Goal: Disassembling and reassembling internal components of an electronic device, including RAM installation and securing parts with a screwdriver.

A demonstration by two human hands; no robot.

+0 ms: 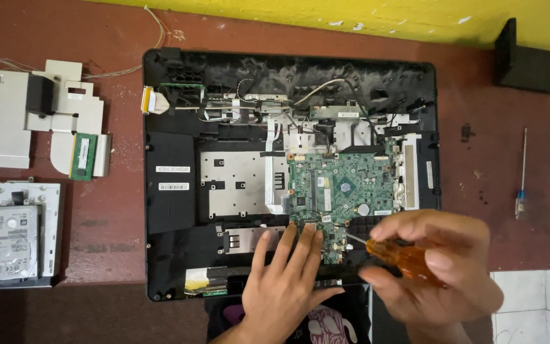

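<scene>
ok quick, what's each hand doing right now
left hand: open, fingers flat on the green circuit board, holding nothing
right hand: closed around the orange-handled screwdriver

Landmark: green motherboard inside opened black chassis.

- Two small white rectangular stickers, stacked one above the other, on black panel left of motherboard.
- Narrow white upright label on chassis edge, right of motherboard.
- White label with dark print covering top of hard drive, far left of motherboard.
- White strip label on green memory module, upper left of motherboard.

No packages, signs or screens seen.
</scene>
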